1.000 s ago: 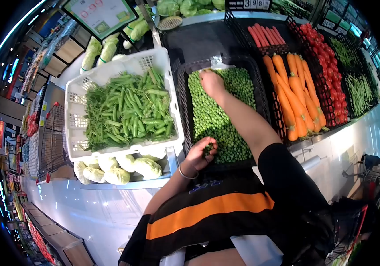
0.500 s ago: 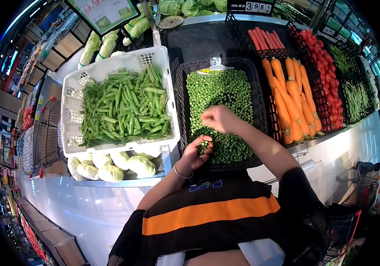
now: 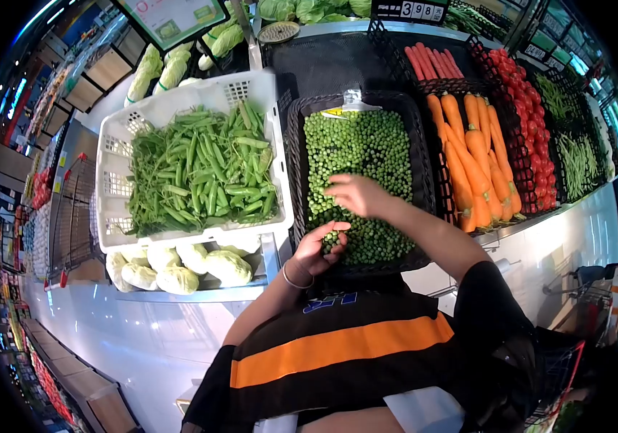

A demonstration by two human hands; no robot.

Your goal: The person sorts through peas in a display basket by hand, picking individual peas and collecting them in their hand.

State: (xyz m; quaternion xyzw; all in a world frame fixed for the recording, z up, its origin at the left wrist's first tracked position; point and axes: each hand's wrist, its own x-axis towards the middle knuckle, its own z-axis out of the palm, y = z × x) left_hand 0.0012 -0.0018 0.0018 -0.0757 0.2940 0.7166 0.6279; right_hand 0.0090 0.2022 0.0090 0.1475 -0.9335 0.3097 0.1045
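Shelled green peas (image 3: 359,144) fill a black woven basket (image 3: 424,166) in front of me. My left hand (image 3: 312,254) is cupped at the basket's near left side, with a few peas (image 3: 332,239) held in its curled fingers. Just above and to the right, my right hand (image 3: 361,195) hovers over the peas, palm down. Its fingers are slightly apart, and I see nothing between them. A small clear bag or label (image 3: 353,101) lies at the basket's far edge.
On the left stands a white crate (image 3: 283,159) of pea pods (image 3: 211,162), with pale cabbages (image 3: 177,280) below it. Carrots (image 3: 475,159) and red tomatoes (image 3: 529,115) sit in black trays to the right. A shopping cart (image 3: 74,209) is at far left.
My right hand's fingers have spread from a closer pinch, and the hand has shifted slightly. My left hand stays cupped around the peas. The view has tilted a little.
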